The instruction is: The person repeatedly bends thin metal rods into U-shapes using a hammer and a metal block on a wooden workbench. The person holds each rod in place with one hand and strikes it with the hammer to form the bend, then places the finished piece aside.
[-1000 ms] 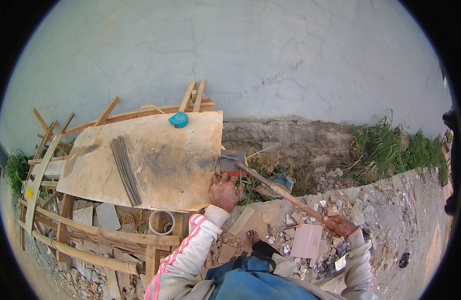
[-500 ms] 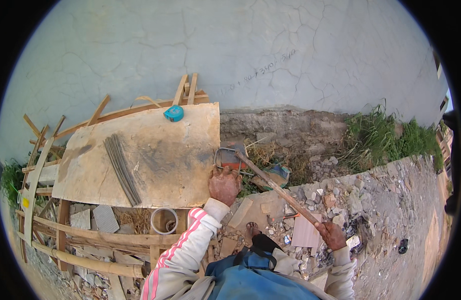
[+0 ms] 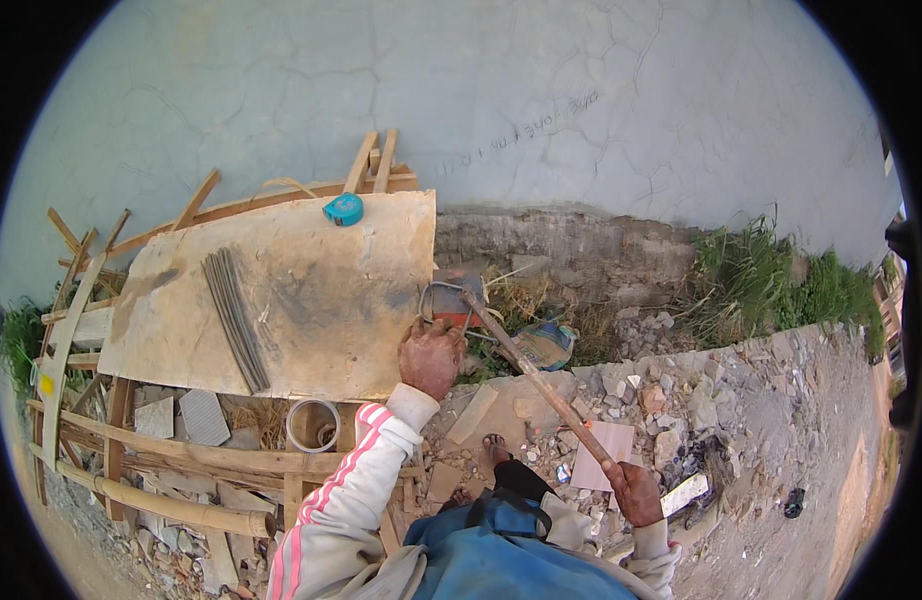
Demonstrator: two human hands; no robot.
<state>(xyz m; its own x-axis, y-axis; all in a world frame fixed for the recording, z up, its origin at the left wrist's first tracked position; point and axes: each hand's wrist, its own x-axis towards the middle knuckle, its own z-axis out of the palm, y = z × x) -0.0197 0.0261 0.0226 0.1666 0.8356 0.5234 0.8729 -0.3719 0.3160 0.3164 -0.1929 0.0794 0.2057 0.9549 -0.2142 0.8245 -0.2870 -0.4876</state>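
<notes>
My left hand is closed on a thin bent metal rod at the right edge of a stained plywood board. The rod forms an angular loop over a block with an orange-red side, just beyond my fingers. My right hand grips the near end of a long brown bar. The bar slants up to the left, its far end resting at the block beside the bent rod. Whether it touches the rod is too small to tell. Several straight metal rods lie bundled on the board.
A teal tape measure sits at the board's far edge. Wooden poles and a round bucket stand at the near left. Rubble and a pinkish tile cover the right, with grass along the grey wall.
My right hand has swung the bar's near end toward me and to the left. My left hand stays closed on the bent rod. The whole view has shifted slightly.
</notes>
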